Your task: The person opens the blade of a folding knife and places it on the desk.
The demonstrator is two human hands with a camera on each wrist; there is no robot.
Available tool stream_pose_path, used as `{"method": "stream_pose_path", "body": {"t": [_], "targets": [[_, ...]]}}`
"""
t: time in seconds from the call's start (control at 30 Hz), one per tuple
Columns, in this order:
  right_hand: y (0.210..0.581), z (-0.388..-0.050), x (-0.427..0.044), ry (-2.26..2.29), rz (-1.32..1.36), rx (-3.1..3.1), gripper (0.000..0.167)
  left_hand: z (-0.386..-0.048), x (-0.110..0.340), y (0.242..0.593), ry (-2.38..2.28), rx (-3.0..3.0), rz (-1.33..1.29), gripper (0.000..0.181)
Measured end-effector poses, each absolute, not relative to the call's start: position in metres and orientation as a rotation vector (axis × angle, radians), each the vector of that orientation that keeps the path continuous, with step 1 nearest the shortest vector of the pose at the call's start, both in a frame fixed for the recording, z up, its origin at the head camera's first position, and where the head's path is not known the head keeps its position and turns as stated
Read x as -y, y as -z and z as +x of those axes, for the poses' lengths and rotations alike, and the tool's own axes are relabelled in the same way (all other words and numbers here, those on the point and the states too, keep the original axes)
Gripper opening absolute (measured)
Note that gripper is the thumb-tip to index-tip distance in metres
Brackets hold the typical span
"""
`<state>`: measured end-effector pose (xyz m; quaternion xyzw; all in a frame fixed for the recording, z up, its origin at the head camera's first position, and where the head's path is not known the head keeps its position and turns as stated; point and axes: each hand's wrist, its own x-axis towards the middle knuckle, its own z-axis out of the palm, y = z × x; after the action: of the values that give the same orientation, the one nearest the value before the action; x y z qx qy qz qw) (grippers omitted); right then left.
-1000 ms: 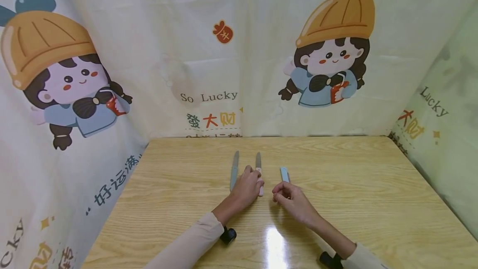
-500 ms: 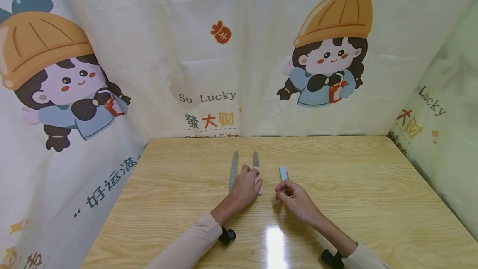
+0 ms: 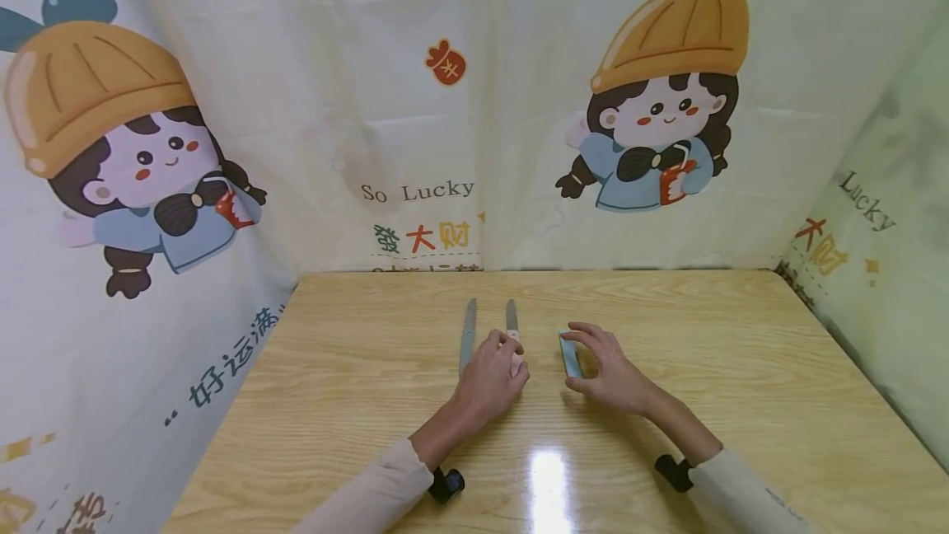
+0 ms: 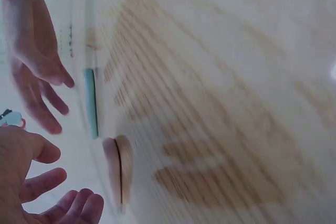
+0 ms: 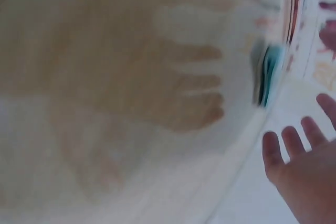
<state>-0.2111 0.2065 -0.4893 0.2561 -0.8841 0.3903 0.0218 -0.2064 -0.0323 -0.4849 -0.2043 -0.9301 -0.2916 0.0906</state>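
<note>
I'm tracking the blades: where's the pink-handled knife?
In the head view, the pink-handled knife lies on the table, partly hidden by the left hand, just right of the grey-green-handled knife.

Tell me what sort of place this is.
Probably a small booth screened off for tabletop work, perhaps for filming: cloth printed with cartoon figures and lettering hangs behind and on both sides of a wood-grain table. The wider room is out of view.
</note>
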Motion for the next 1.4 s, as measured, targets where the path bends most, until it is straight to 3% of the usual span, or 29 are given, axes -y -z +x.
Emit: {"method": "stream_pose_path", "body": {"t": [0.13, 0.3, 0.9, 1.13, 1.4], "targets": [[0.49, -0.224, -0.221, -1.187, 0.875, 2.838, 0.082, -0.201, 0.03, 0.484, 0.851, 2.745, -0.653, 0.016], [0.485, -0.236, -0.231, -1.114, 0.979, 2.922, 0.095, -0.194, 0.029, 0.483, 0.754, 2.727, -0.723, 0.016], [0.481, -0.254, -0.222, -0.971, 0.912, 3.102, 0.101, -0.184, 0.021, 0.489, 0.752, 2.656, -0.86, 0.028], [0.477, -0.239, -0.216, -1.16, 0.971, 2.95, 0.107, -0.184, 0.015, 0.487, 1.214, 2.739, -0.755, 0.049], [0.463, -0.217, -0.197, -1.249, 1.061, 2.903, 0.107, -0.186, 0.012, 0.482, 2.156, 2.539, -0.444, 0.062]]}}
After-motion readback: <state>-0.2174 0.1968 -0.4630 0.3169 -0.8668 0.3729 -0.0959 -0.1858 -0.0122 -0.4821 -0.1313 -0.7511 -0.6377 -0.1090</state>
